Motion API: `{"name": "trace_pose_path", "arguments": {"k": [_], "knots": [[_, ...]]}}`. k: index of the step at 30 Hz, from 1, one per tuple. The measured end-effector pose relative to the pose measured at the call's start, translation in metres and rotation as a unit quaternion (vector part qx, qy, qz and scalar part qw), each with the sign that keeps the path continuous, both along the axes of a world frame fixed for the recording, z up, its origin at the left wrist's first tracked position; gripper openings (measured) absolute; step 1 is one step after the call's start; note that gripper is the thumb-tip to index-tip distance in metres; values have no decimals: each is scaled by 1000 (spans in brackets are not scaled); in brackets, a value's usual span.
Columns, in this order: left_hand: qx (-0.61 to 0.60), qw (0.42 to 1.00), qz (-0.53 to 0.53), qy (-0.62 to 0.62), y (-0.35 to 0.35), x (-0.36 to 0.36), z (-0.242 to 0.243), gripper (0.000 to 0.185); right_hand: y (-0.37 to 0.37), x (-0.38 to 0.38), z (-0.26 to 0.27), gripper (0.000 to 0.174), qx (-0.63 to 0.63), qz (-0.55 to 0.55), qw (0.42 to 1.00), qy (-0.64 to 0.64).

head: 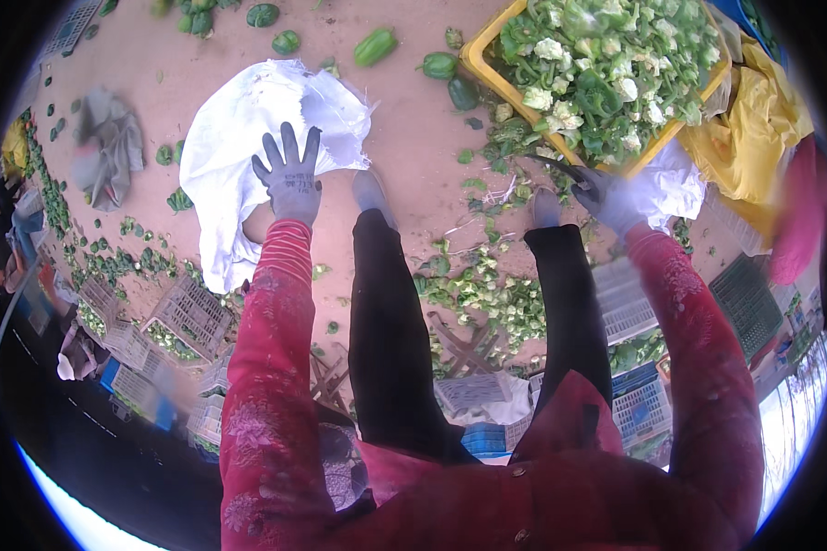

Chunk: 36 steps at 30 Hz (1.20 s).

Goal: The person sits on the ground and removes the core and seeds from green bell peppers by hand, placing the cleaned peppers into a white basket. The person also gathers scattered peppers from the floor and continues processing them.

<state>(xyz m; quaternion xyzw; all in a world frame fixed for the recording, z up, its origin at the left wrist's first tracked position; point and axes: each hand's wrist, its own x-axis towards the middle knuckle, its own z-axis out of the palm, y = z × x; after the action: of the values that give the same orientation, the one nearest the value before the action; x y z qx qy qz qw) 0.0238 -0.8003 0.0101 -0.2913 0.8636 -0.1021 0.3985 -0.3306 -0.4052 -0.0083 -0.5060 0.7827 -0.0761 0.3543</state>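
My left hand (291, 180), in a grey glove with dark fingertips, is spread flat over a white woven sack (227, 131) lying crumpled on the floor. The glove bears writing. My right hand (603, 196), gloved the same way, is beside the near edge of a yellow plastic crate (513, 89). From its fingers a thin, dark curved tool (555, 164), seemingly a knife, points left. Heaped in the crate are cut green pepper cores (610, 82) with pale seeds and stems. Whole green bell peppers (375, 47) lie beyond the sack.
Pepper scraps (493, 293) litter the floor between and beside my legs. A yellow plastic sheet (751, 144) lies right of the crate, with a blurred pink shape (799, 213) near it. A grey sack (107, 148) and pale slatted crates (191, 313) are at left. Another person (76, 355) is at far left.
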Motion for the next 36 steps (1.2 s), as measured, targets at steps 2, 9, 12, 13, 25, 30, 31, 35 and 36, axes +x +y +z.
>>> {"name": "trace_pose_path", "arguments": {"k": [2, 9, 12, 13, 25, 30, 31, 35, 36], "knots": [[25, 991, -124, -48, -48, 4, -31, 67, -2, 5, -3, 43, 17, -17, 1000, -12], [213, 951, -97, -202, -79, 182, -58, 30, -11, 15, 2, 39, 108, -74, 991, -17], [305, 904, -38, -297, -22, 297, 2, 36, -14, 15, 5, 39, 55, -53, 997, -5], [268, 929, -53, -249, 10, 333, 35, 34, -15, 13, 5, 39, 64, -54, 996, -5], [397, 789, 451, -127, 133, 361, 200, 29, -20, 13, 11, 45, 166, -134, 973, -92], [339, 853, 397, 31, 11, 292, 151, 29, -34, 39, 12, 46, 194, -165, 964, -77], [329, 868, 367, 59, -15, 281, 141, 29, -40, 50, 15, 44, 237, -163, 955, -74], [319, 942, 100, -37, -121, 236, 110, 30, -83, 99, 37, 40, 165, -266, 939, -143], [302, 950, 81, -15, -149, 223, 103, 29, -100, 109, 42, 40, 150, -288, 935, -144]]}}
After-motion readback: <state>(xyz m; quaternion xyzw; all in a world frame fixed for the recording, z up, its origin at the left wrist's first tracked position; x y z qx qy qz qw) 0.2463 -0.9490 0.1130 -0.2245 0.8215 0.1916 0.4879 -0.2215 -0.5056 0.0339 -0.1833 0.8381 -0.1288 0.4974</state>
